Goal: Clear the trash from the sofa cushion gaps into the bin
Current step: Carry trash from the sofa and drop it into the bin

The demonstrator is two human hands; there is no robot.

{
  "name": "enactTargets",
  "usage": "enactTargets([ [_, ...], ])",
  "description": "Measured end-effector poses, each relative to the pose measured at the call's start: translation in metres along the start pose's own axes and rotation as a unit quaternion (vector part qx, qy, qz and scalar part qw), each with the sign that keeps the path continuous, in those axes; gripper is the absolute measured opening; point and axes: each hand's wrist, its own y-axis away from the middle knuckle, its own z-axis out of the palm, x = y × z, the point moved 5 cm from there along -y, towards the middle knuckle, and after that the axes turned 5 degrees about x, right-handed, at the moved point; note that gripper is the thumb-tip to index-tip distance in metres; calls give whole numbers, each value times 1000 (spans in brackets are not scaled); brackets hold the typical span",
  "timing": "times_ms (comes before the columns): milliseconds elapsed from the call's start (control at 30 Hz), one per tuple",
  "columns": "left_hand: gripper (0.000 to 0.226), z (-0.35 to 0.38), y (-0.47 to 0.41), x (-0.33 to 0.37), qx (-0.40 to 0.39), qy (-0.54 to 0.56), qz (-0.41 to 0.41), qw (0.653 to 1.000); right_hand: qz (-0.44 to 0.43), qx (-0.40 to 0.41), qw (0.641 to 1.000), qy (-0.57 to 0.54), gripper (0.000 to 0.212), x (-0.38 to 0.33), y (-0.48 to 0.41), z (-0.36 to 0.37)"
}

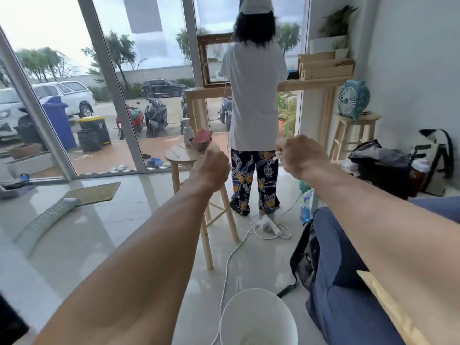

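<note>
**Scrap up in R hand, bin well below**

One small white scrap (277, 155) is being pinched in the right hand (302, 155), poking out on the side facing the left hand (211, 168). Both hands are being held out in front, near each other, not touching. L fingers are being shown curled, palm hidden, so can't tell if anything's inside. One white bin (258, 317) is being seen on the floor, low betw. the forearms, well apart from the scrap. One blue sofa (348, 270) is being glimpsed just right of it.
</note>
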Motion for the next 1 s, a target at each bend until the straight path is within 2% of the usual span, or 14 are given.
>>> enactTargets([
  [200,40,147,63,-52,-39,11,14,999,21,-38,999,10,22,19,76,143],
  [400,37,256,118,-82,-55,4,24,998,32,-56,998,21,22,39,139,253],
  [567,36,300,141,-99,-56,-9,23,998,39,-59,997,21,21,50,165,303],
  [667,41,317,160,-107,-63,-23,27,997,43,-87,995,10,16,52,181,331],
  [733,43,328,173,-113,-70,-34,27,997,39,-110,993,3,21,51,192,351],
  [800,43,341,187,-124,-82,-34,10,996,38,-128,991,-9,25,49,205,374],
  [900,42,361,212,-140,-112,-36,-22,993,49,-156,986,-12,19,45,229,415],
  [1000,44,385,243,-159,-139,-27,-55,988,66,-221,973,-6,18,37,262,462],
])
